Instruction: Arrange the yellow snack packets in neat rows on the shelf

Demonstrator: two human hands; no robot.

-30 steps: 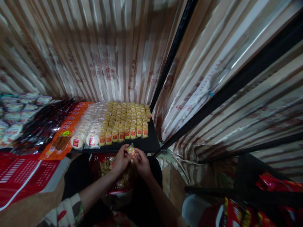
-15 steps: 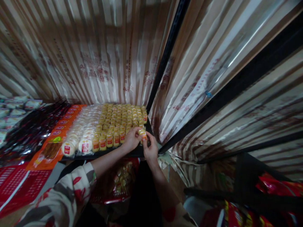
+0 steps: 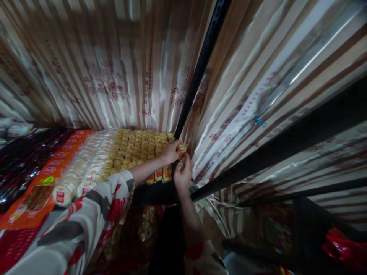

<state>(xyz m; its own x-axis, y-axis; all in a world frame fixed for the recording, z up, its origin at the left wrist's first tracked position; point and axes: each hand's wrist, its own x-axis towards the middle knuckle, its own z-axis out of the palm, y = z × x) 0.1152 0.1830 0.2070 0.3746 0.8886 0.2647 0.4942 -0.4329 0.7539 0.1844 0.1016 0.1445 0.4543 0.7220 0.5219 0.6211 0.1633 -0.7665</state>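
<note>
Between my two hands is a small yellow snack packet [image 3: 182, 147] in clear wrapping, lifted above the shelf's right corner. The fingers of my left hand [image 3: 171, 152] are closed on its left side. Just below, my right hand [image 3: 182, 175] pinches its lower end. Rows of matching yellow snack packets [image 3: 137, 147] stand on the black shelf [image 3: 156, 194], to the left of my hands. My left forearm hides part of the front row. Red labels show on the packets nearest the front edge.
Left of the yellow rows lie round white wrapped snacks [image 3: 64, 194], orange packs [image 3: 37, 194] and dark shiny packs [image 3: 25, 168]. A black post [image 3: 197, 76] rises behind my hands, before striped sheeting [image 3: 120, 88]. Beneath the shelf sits a red basket with yellow packets [image 3: 146, 229].
Both hands have moved slightly up and right with the yellow packet, towards the back corner. My left forearm now reaches further across the rows. The view has shifted a little.
</note>
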